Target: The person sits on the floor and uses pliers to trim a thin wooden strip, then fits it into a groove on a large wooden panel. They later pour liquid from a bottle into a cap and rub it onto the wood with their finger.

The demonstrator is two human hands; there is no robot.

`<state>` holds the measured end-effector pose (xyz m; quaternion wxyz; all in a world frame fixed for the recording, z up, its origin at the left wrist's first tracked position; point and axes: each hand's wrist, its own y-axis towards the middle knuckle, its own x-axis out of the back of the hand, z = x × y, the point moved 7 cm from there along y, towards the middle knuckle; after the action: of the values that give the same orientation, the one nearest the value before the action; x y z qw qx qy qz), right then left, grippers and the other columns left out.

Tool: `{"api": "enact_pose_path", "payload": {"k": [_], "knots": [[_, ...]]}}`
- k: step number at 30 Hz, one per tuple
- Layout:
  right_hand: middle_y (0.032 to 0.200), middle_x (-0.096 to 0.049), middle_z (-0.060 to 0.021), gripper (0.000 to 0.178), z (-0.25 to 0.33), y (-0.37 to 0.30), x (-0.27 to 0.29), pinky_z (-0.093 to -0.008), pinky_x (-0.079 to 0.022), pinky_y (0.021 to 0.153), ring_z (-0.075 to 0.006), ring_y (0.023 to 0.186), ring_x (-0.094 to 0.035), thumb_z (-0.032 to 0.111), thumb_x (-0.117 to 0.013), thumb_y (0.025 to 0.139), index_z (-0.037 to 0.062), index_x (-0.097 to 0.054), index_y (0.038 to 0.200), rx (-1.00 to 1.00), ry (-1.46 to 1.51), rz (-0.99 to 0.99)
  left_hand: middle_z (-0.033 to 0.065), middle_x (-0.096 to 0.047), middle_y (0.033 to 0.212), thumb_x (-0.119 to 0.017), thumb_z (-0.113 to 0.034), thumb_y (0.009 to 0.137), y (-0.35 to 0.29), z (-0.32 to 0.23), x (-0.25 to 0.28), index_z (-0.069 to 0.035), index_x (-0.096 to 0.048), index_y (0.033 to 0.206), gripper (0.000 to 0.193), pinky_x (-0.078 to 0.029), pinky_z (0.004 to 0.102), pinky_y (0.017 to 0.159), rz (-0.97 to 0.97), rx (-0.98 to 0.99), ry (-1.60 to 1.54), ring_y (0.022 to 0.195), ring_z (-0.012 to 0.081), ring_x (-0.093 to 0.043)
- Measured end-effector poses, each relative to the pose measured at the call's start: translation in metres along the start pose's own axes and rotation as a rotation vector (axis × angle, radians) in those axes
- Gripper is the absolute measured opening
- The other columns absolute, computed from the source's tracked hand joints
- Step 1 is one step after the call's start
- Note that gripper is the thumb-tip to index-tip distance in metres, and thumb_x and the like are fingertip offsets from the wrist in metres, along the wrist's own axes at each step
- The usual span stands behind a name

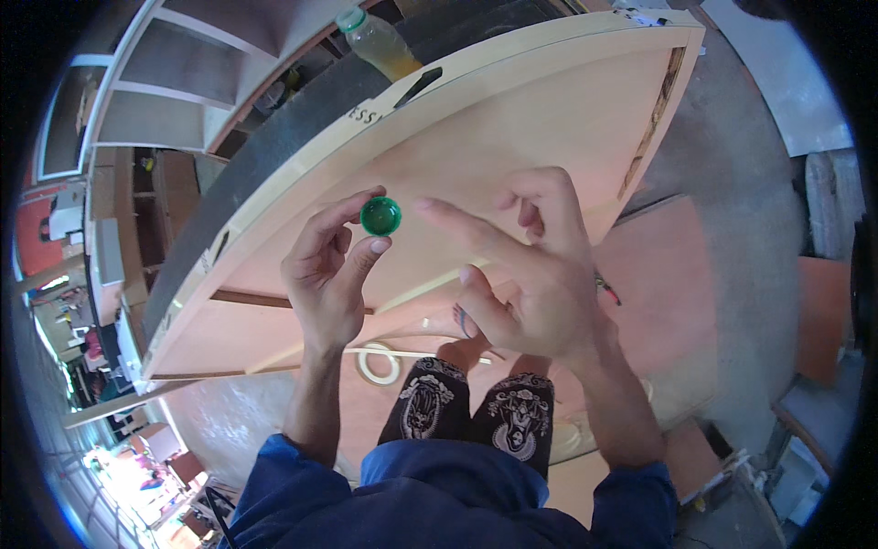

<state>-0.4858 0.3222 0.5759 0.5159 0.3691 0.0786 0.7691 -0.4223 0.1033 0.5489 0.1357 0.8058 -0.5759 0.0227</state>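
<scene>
Between the thumb and fingertips of my left hand (327, 265) is a small green bottle cap (381, 217), its hollow side turned up toward me. My right hand (544, 270) hovers just to the right of the cap, not touching it. Its index finger stretches toward the cap, the thumb stands apart, and the other fingers are partly curled with nothing visible in them. Below and beyond both hands lies a large wooden panel (512, 119) with a pale raised frame along its curved-looking edge.
A clear bottle (377, 46) with yellowish liquid stands beyond the panel. A tape roll (378, 364) lies on the floor near my legs. Red-handled pliers (607, 291) rest right of my right wrist. White shelving (174, 69) rises at the far left; a brownish board (819, 320) stands at right.
</scene>
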Motion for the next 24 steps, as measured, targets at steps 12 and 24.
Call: {"api": "enact_pose_path", "payload": {"k": [12, 24], "knots": [[0.121, -0.051, -0.0056, 0.062, 0.028, 0.018, -0.017, -0.0353, -0.057, 0.072, -0.0302, 0.103, -0.051, 0.008, -0.074, 0.07, 0.0323, -0.078, 0.127, 0.263, -0.397, 0.334, 0.0094, -0.076, 0.117, -0.077, -0.006, 0.092, -0.003, -0.017, -0.007, -0.001, -0.072, 0.129, 0.037, -0.049, 0.0326, 0.089, 0.277, -0.067, 0.17, 0.094, 0.0177, -0.058], [0.128, -0.046, -0.0155, 0.054, -0.003, 0.011, -0.009, -0.0411, -0.047, 0.09, -0.0337, 0.116, -0.046, 0.005, -0.071, 0.073, 0.0181, -0.079, 0.124, -0.003, -0.11, 0.235, 0.0065, -0.076, 0.11, -0.076, -0.008, 0.095, 0.012, 0.0, -0.033, -0.002, -0.072, 0.129, 0.034, -0.049, 0.0303, 0.088, 0.251, 0.029, 0.153, 0.094, 0.0168, -0.057]]}}
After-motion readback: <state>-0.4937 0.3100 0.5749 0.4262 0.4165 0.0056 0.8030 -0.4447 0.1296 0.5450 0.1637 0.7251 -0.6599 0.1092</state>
